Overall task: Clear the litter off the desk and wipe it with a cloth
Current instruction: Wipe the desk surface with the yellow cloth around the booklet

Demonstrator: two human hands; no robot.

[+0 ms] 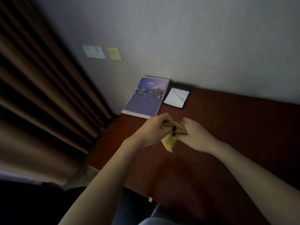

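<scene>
The whole picture is dim and softly blurred. Print on the purple booklet [146, 96] at centre and on the two wall notes [100, 52] at upper left is too small to read. The yellow peel [172, 132] is partly hidden inside the grip of both hands [151, 129]. The tabletop [227, 127] runs off the right edge, and the curtain [40, 95] off the left.
</scene>
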